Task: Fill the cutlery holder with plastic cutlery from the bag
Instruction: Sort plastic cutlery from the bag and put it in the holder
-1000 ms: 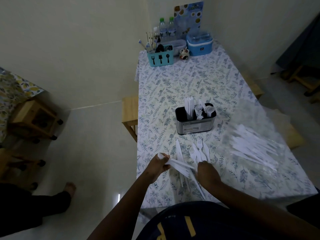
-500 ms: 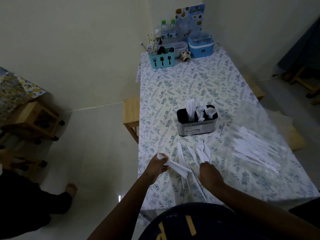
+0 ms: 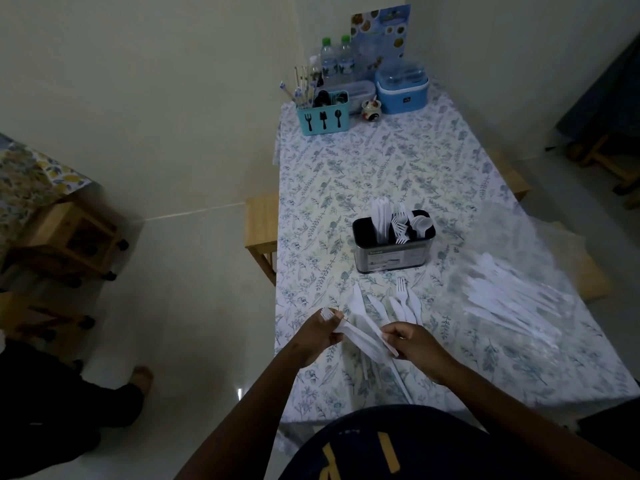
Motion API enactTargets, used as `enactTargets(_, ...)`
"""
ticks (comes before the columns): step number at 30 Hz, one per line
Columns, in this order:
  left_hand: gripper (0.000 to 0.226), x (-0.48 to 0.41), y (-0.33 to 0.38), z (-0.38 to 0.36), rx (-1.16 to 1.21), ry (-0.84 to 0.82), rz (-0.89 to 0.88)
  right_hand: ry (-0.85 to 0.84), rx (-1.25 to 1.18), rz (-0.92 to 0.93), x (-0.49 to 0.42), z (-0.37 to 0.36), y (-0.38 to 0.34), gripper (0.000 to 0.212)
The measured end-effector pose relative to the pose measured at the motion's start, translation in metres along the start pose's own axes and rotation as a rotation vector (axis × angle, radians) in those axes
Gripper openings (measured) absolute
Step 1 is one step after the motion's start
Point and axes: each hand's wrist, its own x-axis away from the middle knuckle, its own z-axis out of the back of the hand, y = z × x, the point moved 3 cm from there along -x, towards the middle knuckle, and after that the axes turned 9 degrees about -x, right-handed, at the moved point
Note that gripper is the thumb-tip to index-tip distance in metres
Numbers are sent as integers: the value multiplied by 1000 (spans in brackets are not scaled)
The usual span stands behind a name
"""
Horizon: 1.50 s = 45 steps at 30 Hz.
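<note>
A black and steel cutlery holder (image 3: 394,256) stands mid-table with white plastic knives, forks and spoons upright in its compartments. A clear plastic bag (image 3: 512,292) of white cutlery lies to its right. Several loose white knives and forks (image 3: 398,304) lie on the cloth in front of the holder. My left hand (image 3: 320,332) grips a bundle of white plastic cutlery (image 3: 363,336) by its handles. My right hand (image 3: 414,342) pinches the other end of that same bundle, just above the table near its front edge.
The table has a floral cloth (image 3: 381,168). At its far end stand a blue utensil caddy (image 3: 323,116), water bottles (image 3: 336,62), a blue container (image 3: 401,91) and a small jar (image 3: 370,109). Wooden stools (image 3: 261,226) flank the table. A person's foot (image 3: 140,375) rests on the floor at left.
My right hand has lifted off the loose pieces on the cloth and closed on the far end of the bundle in my left hand. The view tilted slightly.
</note>
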Motion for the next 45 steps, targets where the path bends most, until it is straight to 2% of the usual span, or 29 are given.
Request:
enactTargets(6, 22, -3, 8, -7, 6, -47, -12, 20, -16, -30, -1, 2, -4, 16)
enactTargets(10, 21, -1, 13, -15, -35, -84, -9, 8, 11, -18, -4, 7, -2, 16)
enactTargets(13, 23, -4, 12, -16, -5, -44, 3, 11, 82, 0, -7, 8, -2, 14)
enactTargets(15, 19, -9, 10, -14, 49, -22, 12, 78, 153, 20, -11, 12, -2, 10)
enactTargets(19, 12, -16, 11, -9, 69, 7, 1, 360, 384, 64, -24, 36, -7, 14)
enactTargets(23, 10, -21, 12, -4, 78, 42, -2, 523, 445, 75, -39, 58, -13, 16)
enactTargets(30, 8, -30, 12, 11, 122, 122, 35, 479, 595, 13, -74, 60, -19, 18)
enactTargets(35, 7, -35, 14, 21, 126, 210, 58, 485, 701, -83, -89, 51, -22, 41)
enactTargets(38, 11, -38, 17, 26, 144, 274, 71, 467, 673, -159, -96, 51, -21, 37)
enactTargets(41, 14, -41, 18, 27, 117, 272, 86, 431, 609, -228, -102, 51, -19, 28)
enactTargets(45, 12, -46, 13, 26, 87, 247, 111, 362, 488, -185, -101, 47, -20, 14)
